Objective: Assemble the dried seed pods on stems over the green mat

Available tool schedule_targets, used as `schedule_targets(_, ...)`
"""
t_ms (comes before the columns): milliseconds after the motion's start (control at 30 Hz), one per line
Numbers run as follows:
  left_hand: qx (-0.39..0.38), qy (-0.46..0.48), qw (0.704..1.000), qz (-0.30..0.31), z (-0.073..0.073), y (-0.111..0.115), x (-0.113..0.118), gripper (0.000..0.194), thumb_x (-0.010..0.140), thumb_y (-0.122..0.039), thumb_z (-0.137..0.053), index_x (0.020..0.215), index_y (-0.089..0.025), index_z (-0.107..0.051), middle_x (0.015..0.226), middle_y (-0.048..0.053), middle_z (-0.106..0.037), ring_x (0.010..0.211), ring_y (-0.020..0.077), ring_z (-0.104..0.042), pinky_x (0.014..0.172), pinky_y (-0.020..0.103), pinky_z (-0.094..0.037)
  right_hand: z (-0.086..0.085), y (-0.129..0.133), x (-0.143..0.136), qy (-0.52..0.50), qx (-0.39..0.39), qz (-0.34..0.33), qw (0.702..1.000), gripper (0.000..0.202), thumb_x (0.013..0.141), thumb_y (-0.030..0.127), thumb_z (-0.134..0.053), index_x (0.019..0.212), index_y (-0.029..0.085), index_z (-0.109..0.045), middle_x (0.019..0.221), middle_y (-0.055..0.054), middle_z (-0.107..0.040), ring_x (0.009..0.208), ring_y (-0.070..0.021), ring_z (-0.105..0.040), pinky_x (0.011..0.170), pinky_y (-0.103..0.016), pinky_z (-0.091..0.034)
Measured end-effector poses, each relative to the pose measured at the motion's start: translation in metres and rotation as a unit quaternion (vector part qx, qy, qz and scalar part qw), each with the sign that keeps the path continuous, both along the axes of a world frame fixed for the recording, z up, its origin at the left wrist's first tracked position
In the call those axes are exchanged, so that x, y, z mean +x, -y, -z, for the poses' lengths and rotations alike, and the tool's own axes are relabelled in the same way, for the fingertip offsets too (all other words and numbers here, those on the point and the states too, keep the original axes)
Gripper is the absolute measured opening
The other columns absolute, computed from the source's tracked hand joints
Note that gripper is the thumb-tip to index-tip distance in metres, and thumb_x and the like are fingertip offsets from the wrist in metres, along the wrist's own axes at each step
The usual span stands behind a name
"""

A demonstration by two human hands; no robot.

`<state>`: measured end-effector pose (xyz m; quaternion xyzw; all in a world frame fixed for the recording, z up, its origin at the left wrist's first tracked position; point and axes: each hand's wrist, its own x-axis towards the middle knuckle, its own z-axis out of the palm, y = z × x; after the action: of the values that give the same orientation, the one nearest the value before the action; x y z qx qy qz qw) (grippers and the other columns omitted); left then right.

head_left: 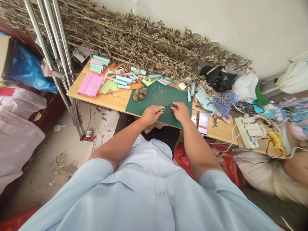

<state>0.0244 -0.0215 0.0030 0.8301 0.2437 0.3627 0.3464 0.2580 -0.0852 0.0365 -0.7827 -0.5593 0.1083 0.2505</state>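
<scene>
Over the front of a dark green mat (154,94), my left hand (152,115) is closed around a small light-blue paper tube (161,110), mostly hidden by the fingers, with brown stuff at its end. Close by on the right, my right hand (180,111) pinches a bit of brown dried plant matter (171,106). A small brown crumb (167,105) shows between the two hands. Toward the mat's back left lies a pile of brown fuzzy balls (139,93).
Light-blue and pink paper tubes (124,79) lie behind the mat, with pink paper (90,84) at left. Dried plant stalks (144,38) cover the back. A phone (202,123), blue cord (225,103) and power strip (249,131) are at right. Metal crutches (59,61) stand left.
</scene>
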Motion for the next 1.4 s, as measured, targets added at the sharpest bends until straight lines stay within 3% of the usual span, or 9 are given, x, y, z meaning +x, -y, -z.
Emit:
schedule_targets(200, -0.004, -0.009, 1.000, -0.001, -0.003, 0.001, -0.001, 0.029, 0.104, -0.030, -0.061, 0.128, -0.020, -0.073, 0.120, 0.011, -0.078, 0.112, 0.0231, -0.071, 0.106, 0.040, -0.056, -0.003, -0.002, -0.004, 0.009, 0.019, -0.018, 1.000, 0.021, 0.092, 0.035, -0.062, 0.098, 0.021, -0.077, 0.110, -0.012, -0.073, 0.091, -0.0248, -0.067, 0.088, -0.042, -0.055)
schedule_targets(367, -0.006, -0.007, 1.000, 0.007, -0.003, 0.000, -0.001, 0.030, 0.104, -0.030, -0.061, 0.129, -0.020, -0.073, 0.121, 0.011, -0.078, 0.111, 0.0235, -0.071, 0.105, 0.040, -0.056, -0.021, 0.008, -0.016, -0.129, 0.032, 0.010, 0.991, 0.029, 0.090, 0.044, -0.065, 0.103, 0.020, -0.076, 0.091, -0.008, -0.076, 0.075, -0.0225, -0.067, 0.075, -0.040, -0.057)
schedule_targets(467, -0.002, -0.007, 1.000, 0.018, -0.004, 0.000, -0.001, 0.031, 0.104, -0.029, -0.060, 0.130, -0.020, -0.072, 0.122, 0.011, -0.078, 0.111, 0.0237, -0.070, 0.104, 0.040, -0.056, -0.038, 0.017, -0.035, -0.190, 0.025, -0.034, 0.981, 0.030, 0.090, 0.045, -0.066, 0.107, 0.022, -0.076, 0.083, -0.004, -0.075, 0.077, -0.0232, -0.071, 0.073, -0.038, -0.058)
schedule_targets(667, 0.000, -0.003, 1.000, 0.028, -0.004, -0.001, -0.003, 0.032, 0.105, -0.031, -0.056, 0.132, -0.019, -0.070, 0.123, 0.012, -0.077, 0.112, 0.0243, -0.070, 0.103, 0.041, -0.055, -0.059, 0.023, -0.067, -0.075, 0.058, -0.112, 0.989, 0.018, 0.092, 0.035, -0.063, 0.101, 0.025, -0.074, 0.100, -0.006, -0.077, 0.086, -0.0223, -0.070, 0.085, -0.040, -0.058)
schedule_targets(967, 0.001, -0.008, 0.999, 0.039, -0.007, 0.000, -0.003, 0.031, 0.106, -0.031, -0.053, 0.128, -0.019, -0.071, 0.120, 0.011, -0.078, 0.110, 0.0247, -0.070, 0.103, 0.041, -0.054, -0.079, 0.017, -0.073, 0.074, 0.024, -0.192, 0.978, 0.018, 0.094, 0.019, -0.053, 0.091, 0.024, -0.070, 0.102, -0.010, -0.076, 0.097, -0.0274, -0.069, 0.088, -0.040, -0.054)
schedule_targets(1400, 0.009, -0.005, 1.000, 0.025, -0.004, 0.000, -0.002, 0.031, 0.107, -0.036, -0.052, 0.122, -0.018, -0.073, 0.103, 0.010, -0.077, 0.101, 0.0244, -0.069, 0.094, 0.038, -0.055, -0.090, 0.001, -0.081, 0.195, -0.068, -0.239, 0.949, 0.018, 0.094, 0.012, -0.053, 0.096, 0.019, -0.069, 0.103, -0.016, -0.072, 0.089, -0.0294, -0.065, 0.075, -0.038, -0.044)
